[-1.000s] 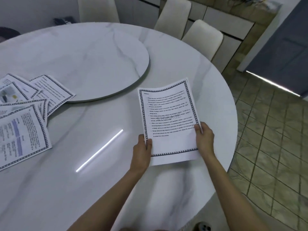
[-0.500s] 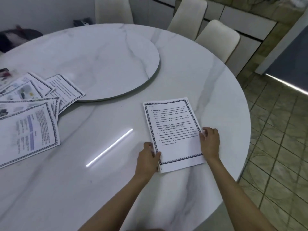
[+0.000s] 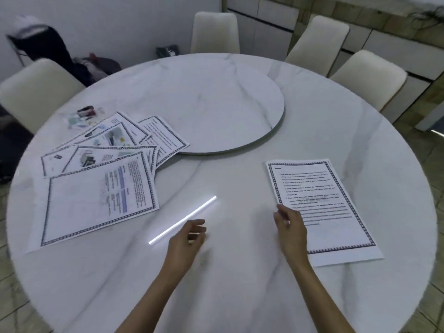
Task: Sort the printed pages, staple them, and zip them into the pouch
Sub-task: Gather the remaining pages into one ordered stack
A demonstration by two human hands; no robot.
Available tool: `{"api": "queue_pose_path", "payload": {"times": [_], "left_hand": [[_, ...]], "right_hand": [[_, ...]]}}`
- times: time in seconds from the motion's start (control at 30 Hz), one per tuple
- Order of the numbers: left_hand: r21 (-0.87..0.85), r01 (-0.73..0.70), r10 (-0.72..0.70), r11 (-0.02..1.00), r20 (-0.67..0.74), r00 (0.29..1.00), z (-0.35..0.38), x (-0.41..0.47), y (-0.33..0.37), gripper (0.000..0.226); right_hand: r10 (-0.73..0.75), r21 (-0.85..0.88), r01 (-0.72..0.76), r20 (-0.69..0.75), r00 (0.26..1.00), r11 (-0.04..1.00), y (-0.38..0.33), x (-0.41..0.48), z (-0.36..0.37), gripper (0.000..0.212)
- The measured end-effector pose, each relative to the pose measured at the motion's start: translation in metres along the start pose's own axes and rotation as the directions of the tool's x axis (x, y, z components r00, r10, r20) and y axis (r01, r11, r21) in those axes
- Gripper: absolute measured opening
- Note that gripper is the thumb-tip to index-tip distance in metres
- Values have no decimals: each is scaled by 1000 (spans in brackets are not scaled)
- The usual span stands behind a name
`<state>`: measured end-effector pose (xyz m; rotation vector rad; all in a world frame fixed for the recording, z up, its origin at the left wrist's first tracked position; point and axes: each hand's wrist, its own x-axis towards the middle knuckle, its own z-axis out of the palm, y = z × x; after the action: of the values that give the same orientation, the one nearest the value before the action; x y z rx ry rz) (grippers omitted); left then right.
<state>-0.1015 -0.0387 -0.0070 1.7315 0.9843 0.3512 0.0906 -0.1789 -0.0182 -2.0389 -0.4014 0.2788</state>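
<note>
One printed page (image 3: 322, 207) with a patterned border lies flat on the right part of the round marble table (image 3: 228, 284). Several more printed pages (image 3: 103, 179) are fanned out on the left part. A clear pouch (image 3: 77, 121) with a small dark stapler (image 3: 85, 111) on it lies beyond those pages, blurred. My left hand (image 3: 187, 243) hovers over bare table near the front middle, fingers loosely curled, holding nothing. My right hand (image 3: 290, 229) is at the left edge of the single page, fingers relaxed, holding nothing.
A round turntable (image 3: 216, 104) is in the table's middle. Cream chairs (image 3: 317, 44) stand around the far side and left. A dark bag (image 3: 96, 66) lies on a chair at the back left. A bright light reflection (image 3: 182, 219) streaks the tabletop.
The page was held up in both hands, then laid flat on the table. Both hands have let go; my left hand has moved left, away from it. The view swung left.
</note>
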Motion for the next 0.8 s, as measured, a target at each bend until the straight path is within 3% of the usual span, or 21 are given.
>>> {"api": "queue_pose_path", "payload": {"times": [0.5, 0.63, 0.8], "left_hand": [[84, -71, 68, 994, 31, 997, -240, 62, -75, 30], [129, -76, 70, 989, 47, 996, -277, 79, -87, 25], [66, -52, 53, 997, -11, 999, -302, 98, -101, 17]], "right_hand": [[127, 107, -137, 98, 987, 985, -109, -89, 213, 24], [162, 120, -172, 90, 983, 978, -124, -105, 243, 25], [195, 126, -209, 111, 974, 970, -134, -111, 264, 23]]}}
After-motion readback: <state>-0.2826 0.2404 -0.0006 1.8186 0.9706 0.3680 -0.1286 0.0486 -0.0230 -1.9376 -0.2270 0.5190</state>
